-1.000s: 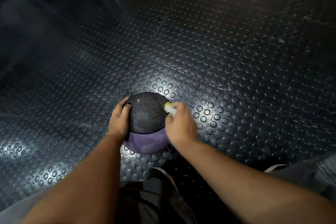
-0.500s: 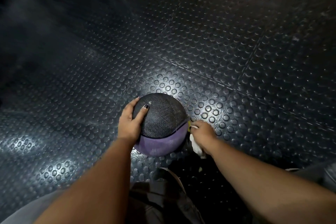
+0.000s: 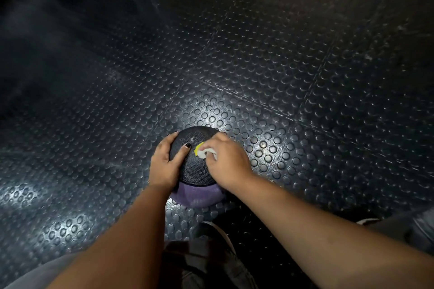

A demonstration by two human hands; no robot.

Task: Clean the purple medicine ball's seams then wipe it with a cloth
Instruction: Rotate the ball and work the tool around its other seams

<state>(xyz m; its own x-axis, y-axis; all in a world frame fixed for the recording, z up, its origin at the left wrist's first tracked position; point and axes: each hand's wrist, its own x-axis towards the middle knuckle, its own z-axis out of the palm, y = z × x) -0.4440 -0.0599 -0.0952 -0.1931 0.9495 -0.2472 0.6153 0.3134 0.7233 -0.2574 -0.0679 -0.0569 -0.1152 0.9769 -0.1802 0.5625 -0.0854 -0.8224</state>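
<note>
Lower centre of frame: the left hand [image 3: 164,166] cups the medicine ball [image 3: 195,171] on the studded floor [image 3: 281,77]; the right hand [image 3: 226,159] pinches a white-and-yellow cloth [image 3: 202,150] against its dark top.

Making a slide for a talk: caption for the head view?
Left hand steadies the medicine ball on a studded floor; right hand holds a white cloth against its top.

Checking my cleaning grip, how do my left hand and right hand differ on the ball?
The left hand holds the ball bare at its left side, thumb across the dark top; the right hand pinches a white cloth with a yellow bit. The left hand sits lower on the side, the right hand nearer the top. Both are on the ball.
</note>
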